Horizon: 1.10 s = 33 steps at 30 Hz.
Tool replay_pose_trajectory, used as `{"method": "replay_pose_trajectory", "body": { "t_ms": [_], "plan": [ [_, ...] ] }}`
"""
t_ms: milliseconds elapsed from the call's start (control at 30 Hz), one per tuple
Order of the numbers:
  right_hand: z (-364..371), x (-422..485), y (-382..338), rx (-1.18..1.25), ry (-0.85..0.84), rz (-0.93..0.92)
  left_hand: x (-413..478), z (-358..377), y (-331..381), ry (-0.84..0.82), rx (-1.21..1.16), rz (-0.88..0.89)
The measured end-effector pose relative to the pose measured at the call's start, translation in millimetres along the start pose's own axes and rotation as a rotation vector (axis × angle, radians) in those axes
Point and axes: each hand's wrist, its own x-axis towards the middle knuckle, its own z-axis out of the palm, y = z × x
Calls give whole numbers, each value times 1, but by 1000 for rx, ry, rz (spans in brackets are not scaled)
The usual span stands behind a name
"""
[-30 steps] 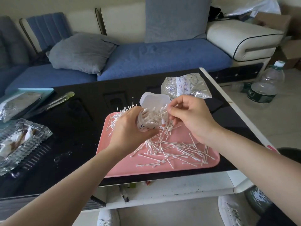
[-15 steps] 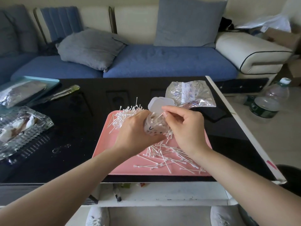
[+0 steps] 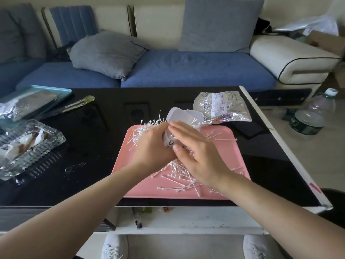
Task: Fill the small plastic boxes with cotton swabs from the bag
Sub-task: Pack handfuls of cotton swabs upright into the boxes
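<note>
The small plastic box [image 3: 168, 142] is mostly hidden between both hands. The left hand [image 3: 151, 146] grips it; the right hand [image 3: 197, 154] lies flat against it, fingers straight.

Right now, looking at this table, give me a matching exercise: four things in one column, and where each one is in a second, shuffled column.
1. small plastic box
2. swab bag
3. glass dish
4. water bottle

A. on the floor, right of the table
B. at the table's left edge
C. gripped by the left hand above the pink tray
D. on the table at the pink tray's far edge

Pairs: 1-C, 2-D, 3-B, 4-A.
</note>
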Motion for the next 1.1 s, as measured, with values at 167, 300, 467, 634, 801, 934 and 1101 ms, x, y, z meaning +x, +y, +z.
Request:
{"method": "replay_pose_trajectory", "body": {
  "t_ms": [167, 300, 467, 634, 801, 934, 1101],
  "plan": [
    [-6, 3, 10, -207, 139, -184, 1, -6, -2, -49, -123, 42],
    [-17, 2, 5, -124, 246, -71, 2, -10, 1, -118, -145, 49],
    [-33, 3, 0, 4, 255, 120, 3, -13, 8, -114, -123, 79],
    [-25, 1, -4, -52, 162, 156, 1, -5, 6, -46, -36, 196],
    [-24, 4, -8, 50, 170, 108, 1, 1, 3, -42, 40, 294],
    [-31, 7, -5, 8, 157, 73, 2, 4, -1, -92, 48, 297],
    [-38, 12, 2, -48, 163, 47, 2, 0, 0, -151, -33, 204]
  ]
}}
